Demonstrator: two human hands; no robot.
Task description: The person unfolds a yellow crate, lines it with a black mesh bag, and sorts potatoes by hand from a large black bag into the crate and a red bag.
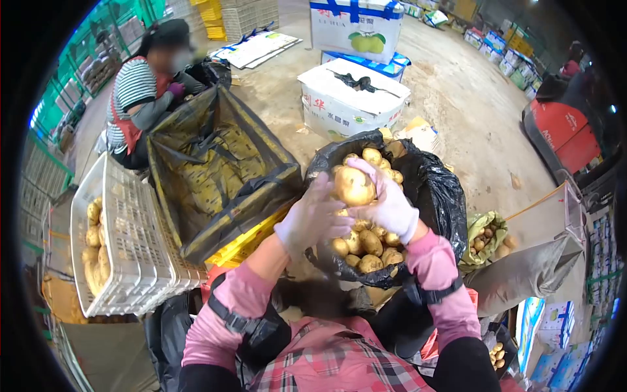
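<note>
Both my hands wear pale thin gloves and are raised over a box lined with a black plastic bag [450, 202]. My right hand [390, 202] holds a large, pale potato [354, 186], its fingers around the far side. To the left of that potato is my left hand [313, 214], slightly blurred, with its fingers apart and nothing in it. Many smaller potatoes [371, 245] fill the lined box below.
A yellow crate with a dark liner [222, 163] stands to the left, beside a white basket [140, 242] holding potatoes. Another person [140, 98] sits beyond it. White cartons [353, 98] stand ahead. A green sack [486, 238] and a red machine [565, 134] are at right.
</note>
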